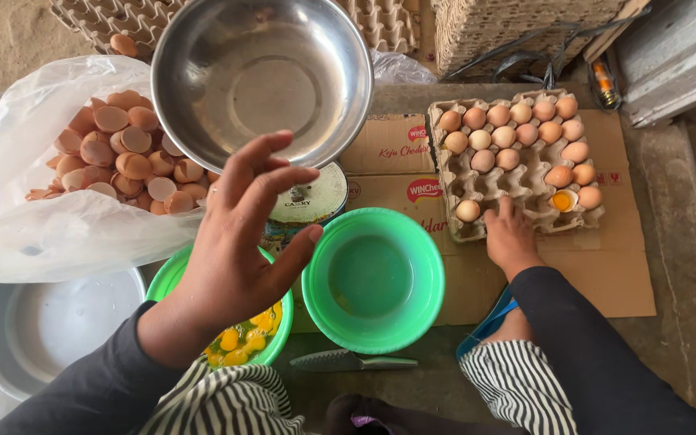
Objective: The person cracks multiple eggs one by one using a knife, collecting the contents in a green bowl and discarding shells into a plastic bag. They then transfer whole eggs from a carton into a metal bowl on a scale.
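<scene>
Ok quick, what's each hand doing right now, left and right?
Left hand: open, fingers spread, holding nothing, raised over the green plastic bowl of yolks.
Right hand: fingers on the grey cardboard egg tray; grip cannot be told.

This looks like a makeshift food-preparation spot on the ground, outdoors or in a rough shed, not a fitted kitchen. Flattened cardboard [412,173] serves as the work surface on bare concrete, with sandy ground behind. An egg tray [517,161], stacked empty trays [106,16], a plastic bag [34,234] of shells and bowls [374,278] suggest bulk egg cracking.
</scene>
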